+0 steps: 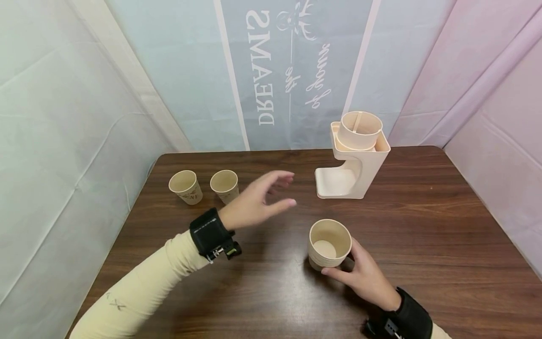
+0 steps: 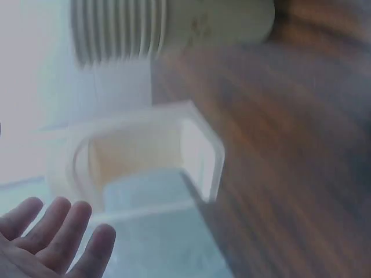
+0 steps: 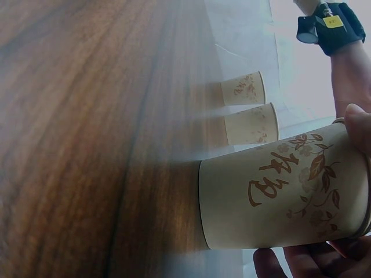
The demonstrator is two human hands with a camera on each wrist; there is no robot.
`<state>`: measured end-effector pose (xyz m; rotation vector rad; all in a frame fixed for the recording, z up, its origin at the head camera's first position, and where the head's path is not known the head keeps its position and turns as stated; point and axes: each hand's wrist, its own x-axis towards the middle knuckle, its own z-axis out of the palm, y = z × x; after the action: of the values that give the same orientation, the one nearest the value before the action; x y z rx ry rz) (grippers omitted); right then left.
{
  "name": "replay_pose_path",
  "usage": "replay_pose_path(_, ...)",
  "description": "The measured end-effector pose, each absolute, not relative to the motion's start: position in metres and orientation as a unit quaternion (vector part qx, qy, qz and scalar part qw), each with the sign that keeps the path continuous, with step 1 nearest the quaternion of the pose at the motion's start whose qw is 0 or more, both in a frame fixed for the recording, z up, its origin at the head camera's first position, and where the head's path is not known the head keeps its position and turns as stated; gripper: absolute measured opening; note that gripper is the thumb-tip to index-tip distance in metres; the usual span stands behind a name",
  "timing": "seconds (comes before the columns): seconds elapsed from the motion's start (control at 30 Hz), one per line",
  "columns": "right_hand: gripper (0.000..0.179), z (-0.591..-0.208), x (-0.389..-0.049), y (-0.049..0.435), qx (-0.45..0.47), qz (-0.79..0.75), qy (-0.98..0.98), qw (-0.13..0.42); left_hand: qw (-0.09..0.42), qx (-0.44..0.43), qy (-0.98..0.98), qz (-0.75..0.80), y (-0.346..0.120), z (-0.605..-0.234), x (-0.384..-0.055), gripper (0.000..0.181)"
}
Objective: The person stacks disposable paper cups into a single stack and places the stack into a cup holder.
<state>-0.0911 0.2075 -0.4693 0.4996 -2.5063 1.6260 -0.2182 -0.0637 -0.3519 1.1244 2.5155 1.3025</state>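
My right hand (image 1: pixel 367 278) grips a stack of nested beige paper cups (image 1: pixel 330 242), thumb and fingers around its sides. In the right wrist view the lowest cup (image 3: pixel 272 191) shows brown floral print and lettering, its base at the table. Several stacked rims (image 2: pixel 119 29) show in the left wrist view. Held above the table, my left hand (image 1: pixel 256 200) has fingers extended and holds nothing. Two single paper cups, a left one (image 1: pixel 186 187) and a right one (image 1: pixel 224 182), stand upright behind the left forearm; the hand partly covers the right one.
At the back right of the brown wooden table (image 1: pixel 423 226) stands a cream plastic stand (image 1: pixel 368 172) with a flat base and a round cylinder (image 1: pixel 360 132) on top. A printed curtain (image 1: pixel 296 70) hangs behind the table, with pale fabric at both sides.
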Motion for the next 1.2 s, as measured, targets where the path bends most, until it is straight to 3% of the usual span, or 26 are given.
replay_pose_path(0.17,0.082,-0.469,-0.091,0.208,0.165,0.539,-0.824,0.056,-0.011,0.313,0.847,0.43,-0.093,-0.341,-0.237,0.056)
replay_pose_path(0.3,0.082,-0.469,-0.092,0.208,0.169,0.541,-0.822,0.055,-0.022,0.25,0.87,0.425,-0.118,-0.338,-0.252,0.059)
replay_pose_path(0.73,0.082,-0.468,-0.092,0.207,0.174,0.551,-0.814,0.055,0.001,0.136,0.919,0.371,-0.162,-0.362,-0.282,0.075)
replay_pose_path(1.2,0.083,-0.468,-0.092,0.207,0.177,0.545,-0.817,0.058,0.058,0.131,0.943,0.299,-0.171,-0.392,-0.292,0.09)
